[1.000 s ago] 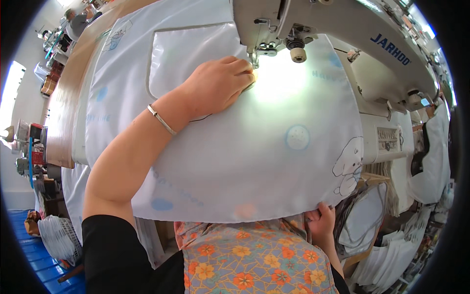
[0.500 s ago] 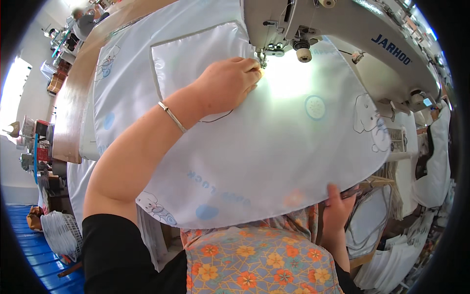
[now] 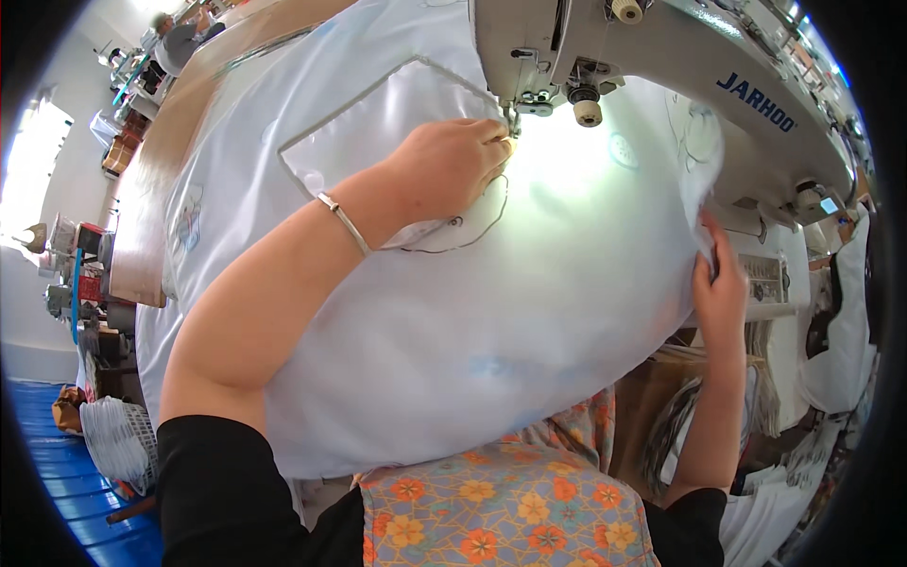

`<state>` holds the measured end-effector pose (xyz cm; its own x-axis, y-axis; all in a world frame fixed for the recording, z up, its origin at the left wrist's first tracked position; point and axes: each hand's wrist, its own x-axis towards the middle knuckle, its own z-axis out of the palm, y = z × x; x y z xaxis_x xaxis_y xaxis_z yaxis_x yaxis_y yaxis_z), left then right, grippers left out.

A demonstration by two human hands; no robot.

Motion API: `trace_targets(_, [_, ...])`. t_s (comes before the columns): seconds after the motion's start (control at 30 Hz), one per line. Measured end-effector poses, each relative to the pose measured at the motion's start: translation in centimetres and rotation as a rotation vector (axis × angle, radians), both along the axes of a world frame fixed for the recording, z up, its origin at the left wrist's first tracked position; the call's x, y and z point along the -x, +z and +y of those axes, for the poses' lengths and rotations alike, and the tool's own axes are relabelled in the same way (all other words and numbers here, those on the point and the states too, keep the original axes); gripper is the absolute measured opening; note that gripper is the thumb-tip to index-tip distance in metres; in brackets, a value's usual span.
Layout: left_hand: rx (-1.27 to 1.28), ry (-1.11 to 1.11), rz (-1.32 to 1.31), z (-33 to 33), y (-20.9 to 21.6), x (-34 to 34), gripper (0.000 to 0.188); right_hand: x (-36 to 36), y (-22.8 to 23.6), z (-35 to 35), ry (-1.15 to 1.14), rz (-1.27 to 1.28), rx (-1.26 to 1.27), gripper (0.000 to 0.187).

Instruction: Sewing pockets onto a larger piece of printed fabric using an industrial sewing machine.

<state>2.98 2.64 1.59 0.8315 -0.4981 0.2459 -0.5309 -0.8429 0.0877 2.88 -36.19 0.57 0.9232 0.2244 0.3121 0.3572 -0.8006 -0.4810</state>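
A large piece of white satiny fabric [image 3: 416, 350] with pale printed pictures spreads under the head of a sewing machine [image 3: 652, 57]. My left hand [image 3: 453, 165] lies on it just left of the presser foot [image 3: 511, 115], fingers bent together and pinching the fabric by the needle. A white patch with a grey edge [image 3: 373, 113] sits on the fabric, partly hidden by that hand. At the fabric's right edge my right hand [image 3: 721, 283] grips the folded-up border between thumb and fingers. The machine's lamp makes a bright glare beside the needle.
The wooden table [image 3: 156, 189] runs along the left. A white basket [image 3: 123, 444] stands over a blue floor [image 3: 57, 472] at lower left. Stacks of white pieces [image 3: 756, 501] lie at lower right. Another person [image 3: 179, 42] sits far off at upper left.
My right hand has gone from below the fabric's near edge up to its right edge and taken hold there. The fabric has turned counterclockwise and bunched up at right. My left hand has barely moved.
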Motion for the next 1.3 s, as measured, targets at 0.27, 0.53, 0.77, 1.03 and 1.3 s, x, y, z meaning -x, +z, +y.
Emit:
trace_targets(0.27, [0.008, 0.039, -0.064, -0.3, -0.4, 0.5, 0.026, 1.5, -3.4, -2.9, -0.175, -0.054, -0.112, 0.044])
trace_targets(0.53, [0.018, -0.003, -0.064, 0.0, -0.5, 0.2, 0.024, 19.1, -6.5, 3.3, 0.262, 0.685, -0.686, 0.043])
trace_targets(0.77, [0.012, 0.023, -0.06, -0.5, -0.6, 0.3, 0.026, 17.0, -4.7, -2.0, -0.074, 0.712, -0.936, 0.027])
trace_targets(1.03, [0.023, 0.073, -0.04, -1.0, -0.9, 0.7, 0.029, 6.9, -0.1, -6.3, -0.104, 0.568, -0.448, 0.022])
trace_targets(1.3, [0.06, 0.074, -0.007, -1.8, -1.0, 1.4, 0.032, 1.8, -0.8, -7.7, -0.095, 0.329, -0.341, 0.031])
